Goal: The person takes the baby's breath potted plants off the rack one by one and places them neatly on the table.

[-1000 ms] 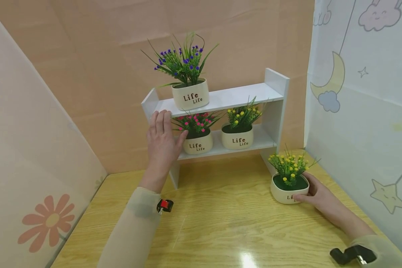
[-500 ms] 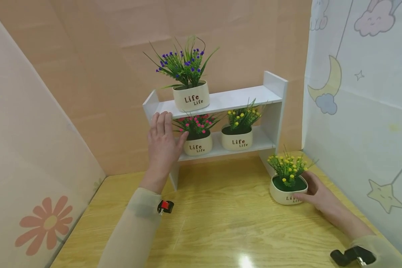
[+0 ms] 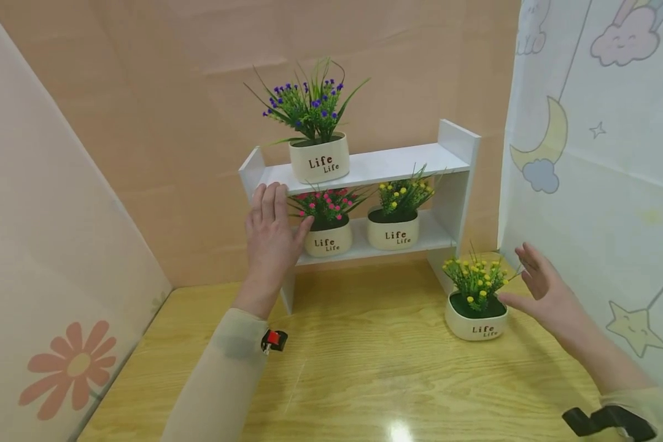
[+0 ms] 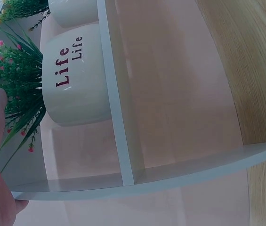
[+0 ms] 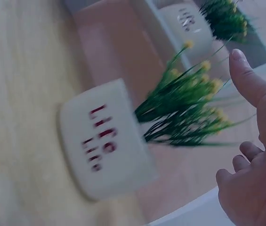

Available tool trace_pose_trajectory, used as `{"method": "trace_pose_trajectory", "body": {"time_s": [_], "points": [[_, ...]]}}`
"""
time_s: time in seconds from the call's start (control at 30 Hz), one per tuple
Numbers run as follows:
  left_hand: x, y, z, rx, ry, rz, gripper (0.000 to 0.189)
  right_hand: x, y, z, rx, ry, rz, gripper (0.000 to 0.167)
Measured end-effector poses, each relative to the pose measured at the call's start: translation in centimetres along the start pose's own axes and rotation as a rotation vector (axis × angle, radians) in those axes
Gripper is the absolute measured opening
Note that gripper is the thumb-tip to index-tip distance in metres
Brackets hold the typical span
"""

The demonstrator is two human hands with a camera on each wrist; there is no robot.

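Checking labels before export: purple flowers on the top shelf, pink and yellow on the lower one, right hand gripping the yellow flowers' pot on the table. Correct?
One error: the right hand isn't gripping. The right wrist view shows it apart from the pot on the table. Rest stands.

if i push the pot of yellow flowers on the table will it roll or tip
The pot likely won't roll, since its outline looks oblong; its wide, low shape should resist tipping. The thin leaves would probably sway.
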State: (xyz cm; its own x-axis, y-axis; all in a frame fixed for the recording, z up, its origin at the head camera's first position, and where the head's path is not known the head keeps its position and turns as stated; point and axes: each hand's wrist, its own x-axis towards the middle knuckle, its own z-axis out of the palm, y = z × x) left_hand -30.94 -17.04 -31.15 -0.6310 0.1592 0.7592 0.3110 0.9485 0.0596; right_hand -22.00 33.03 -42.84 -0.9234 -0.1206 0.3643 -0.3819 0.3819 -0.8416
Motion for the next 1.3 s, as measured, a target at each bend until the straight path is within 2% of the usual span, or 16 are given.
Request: {"method": "trace_pose_trajectory", "body": {"time_s": [0.27, 0.47, 0.6, 0.8, 0.93, 1.07, 1.3], "points": [[0.1, -0.1, -0.3, 0.012, -0.024, -0.013, 0.082, 2.2, -6.9, -0.1, -0.209, 0.038, -0.016, 0.116], [0.0, -0.2, -0.2, 0.010, -0.057, -0.029, 0.081, 4.2, -11.1, 0.5, -0.254, 0.029, -0.092, 0.114], [0.1, 0.0, 0.0, 0.003, -0.055, -0.026, 0.080, 5.8, -13.5, 1.1, -0.285, 0.012, -0.130, 0.114], [0.1, 0.0, 0.0, -0.004, -0.031, -0.018, 0.080, 8.7, -16.9, 2.4, -0.332, -0.040, -0.189, 0.113], [0.0, -0.2, 0.0, -0.003, -0.016, -0.011, 0.080, 10.4, -18.7, 3.5, -0.305, -0.072, -0.208, 0.110], [-0.1, -0.3, 0.1, 0.000, -0.011, -0.005, 0.080, 11.7, -19.8, 4.9, -0.265, -0.089, -0.211, 0.109], [-0.2, -0.1, 0.0, -0.012, -0.011, -0.001, 0.081, 13.9, -22.1, 6.8, -0.300, -0.111, -0.195, 0.108]]}}
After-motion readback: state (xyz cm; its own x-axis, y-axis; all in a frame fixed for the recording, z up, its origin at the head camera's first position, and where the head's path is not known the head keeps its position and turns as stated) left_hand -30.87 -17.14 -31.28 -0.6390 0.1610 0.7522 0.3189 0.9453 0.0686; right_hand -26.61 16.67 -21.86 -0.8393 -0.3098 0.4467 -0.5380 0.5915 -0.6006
